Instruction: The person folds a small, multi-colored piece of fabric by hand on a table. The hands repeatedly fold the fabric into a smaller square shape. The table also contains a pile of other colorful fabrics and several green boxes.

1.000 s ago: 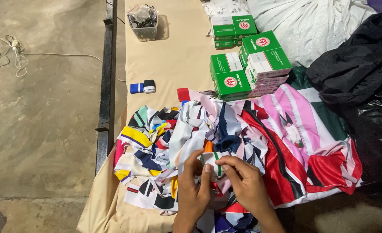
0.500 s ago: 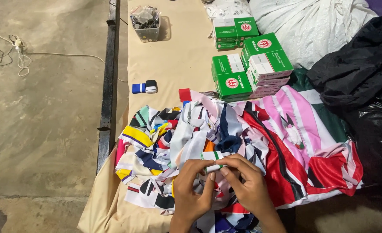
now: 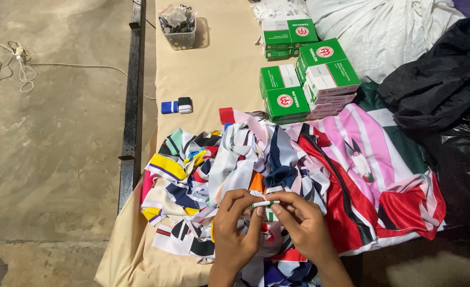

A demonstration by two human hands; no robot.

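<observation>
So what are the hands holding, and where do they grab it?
A small white, green-edged fabric strip, pinched at its ends: left hand on the left end, right hand on the right.

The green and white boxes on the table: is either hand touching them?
No: the green and white boxes sit far up the table, while the left hand and right hand pinch a small fabric strip.

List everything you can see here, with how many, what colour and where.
fabric pieces: a heap, many colours, table middle
strip: one, white and green, between both hands
boxes: about six, green and white, stacked behind the heap
rolls: two, blue and black, left of the boxes
tub: one, clear, far end
bags: white and black, right side
table: one, tan
left hand: pinches the strip
right hand: pinches the strip
</observation>
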